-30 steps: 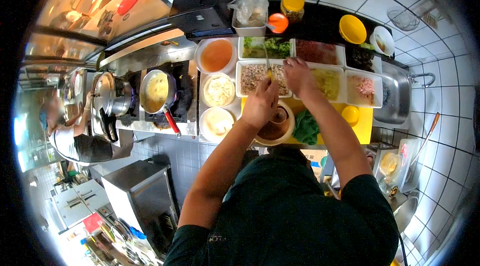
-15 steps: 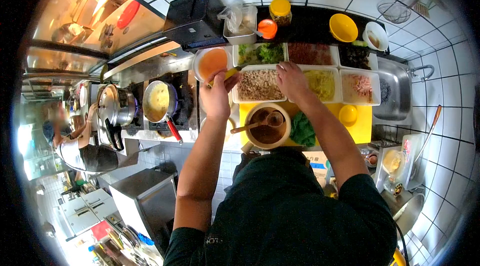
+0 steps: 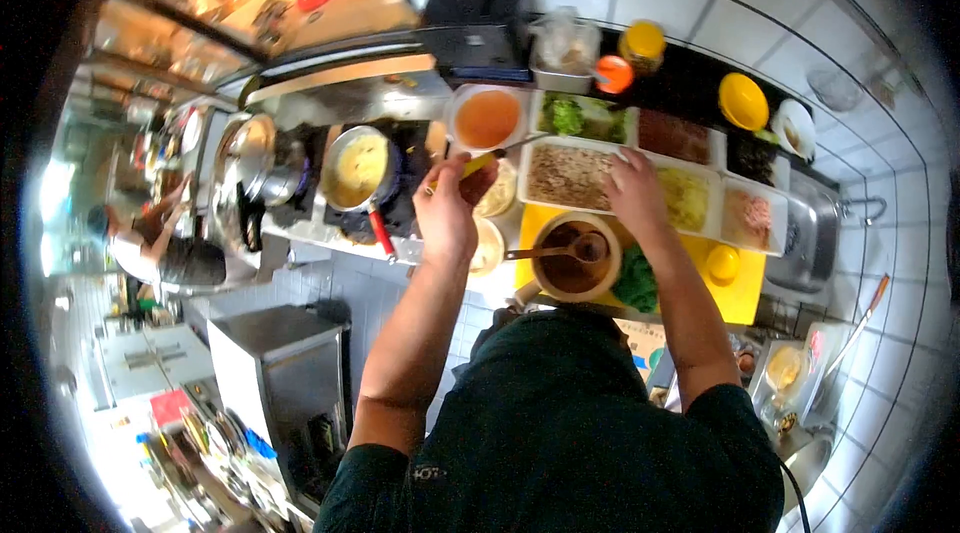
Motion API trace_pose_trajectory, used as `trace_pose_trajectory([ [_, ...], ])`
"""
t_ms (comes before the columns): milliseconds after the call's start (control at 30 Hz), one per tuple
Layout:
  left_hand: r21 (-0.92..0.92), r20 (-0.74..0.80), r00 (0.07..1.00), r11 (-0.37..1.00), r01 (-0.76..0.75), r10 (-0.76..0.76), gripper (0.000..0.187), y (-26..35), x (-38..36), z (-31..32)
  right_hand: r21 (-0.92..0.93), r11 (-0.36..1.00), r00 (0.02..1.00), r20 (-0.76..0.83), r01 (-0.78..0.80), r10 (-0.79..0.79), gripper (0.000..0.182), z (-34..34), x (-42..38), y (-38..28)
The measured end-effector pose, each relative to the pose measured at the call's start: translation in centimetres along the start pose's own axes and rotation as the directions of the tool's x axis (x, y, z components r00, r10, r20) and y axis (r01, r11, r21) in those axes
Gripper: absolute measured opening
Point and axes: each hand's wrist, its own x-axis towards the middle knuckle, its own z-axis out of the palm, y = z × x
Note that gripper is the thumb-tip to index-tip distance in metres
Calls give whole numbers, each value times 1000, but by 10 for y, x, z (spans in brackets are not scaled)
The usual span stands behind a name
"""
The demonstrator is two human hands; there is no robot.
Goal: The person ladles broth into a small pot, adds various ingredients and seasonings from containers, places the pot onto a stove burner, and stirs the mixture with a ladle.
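My left hand (image 3: 450, 213) is closed around a yellow-handled utensil (image 3: 478, 168). Its thin metal shaft points right, toward the white tray (image 3: 535, 191) of chopped brownish food (image 3: 570, 173); its working end is hard to make out. At that tray's right end is my right hand (image 3: 637, 198), fingers bent together and pointing down at the food; what they pinch, if anything, is hidden. Just beyond my left hand stands a bowl of orange liquid (image 3: 487, 120). Below the tray, a pot of dark brown sauce (image 3: 570, 278) has a wooden-handled ladle (image 3: 585, 249) in it.
More trays hold greens (image 3: 568, 116), yellow shreds (image 3: 685, 198) and pink pieces (image 3: 752, 216). A green cloth (image 3: 636, 280) lies on the yellow board (image 3: 745, 303). Left, a red-handled pan (image 3: 360, 173) sits on the stove near a large pot (image 3: 250, 153). Another person (image 3: 165, 248) stands far left.
The view has swung, so the counter appears shifted right and tilted. My left hand still grips the yellow-handled utensil, and my right hand stays at the chopped-food tray.
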Motion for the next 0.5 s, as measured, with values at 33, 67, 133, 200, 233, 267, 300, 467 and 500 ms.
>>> trace_pose_trajectory([
  [33,-35,-18,1000,999,6,-7,25,5,-5,-12,24,1000,1000,-2,-10,10,42,-4,0,-3],
  [67,-71,-33,999,997,11,-13,26,12,-9,-25,48,999,1000,-5,-22,22,42,-7,1,-7],
  [133,-119,-83,996,993,18,-28,27,28,-23,-50,66,997,1000,-14,-27,28,41,-9,2,-13],
  [200,-121,-148,989,993,-13,-5,28,47,-33,-78,61,997,998,-26,-46,48,40,-10,3,-18],
  [233,-134,-172,985,990,-51,27,29,53,-35,-97,50,997,997,-35,-60,62,40,-10,4,-22],
  [267,-136,-187,980,986,-95,68,28,60,-37,-116,38,996,996,-44,-78,80,40,-11,3,-27],
  [300,-98,-213,970,985,-144,121,28,72,-41,-127,55,996,995,-64,-71,74,40,-16,2,-36],
  [467,220,-249,878,907,-360,409,27,88,-22,-200,22,998,991,-115,-63,65,39,-15,-4,-60],
  [500,366,-194,874,859,-357,446,27,83,-13,-217,35,997,990,-116,-74,78,39,-17,-6,-67],
])
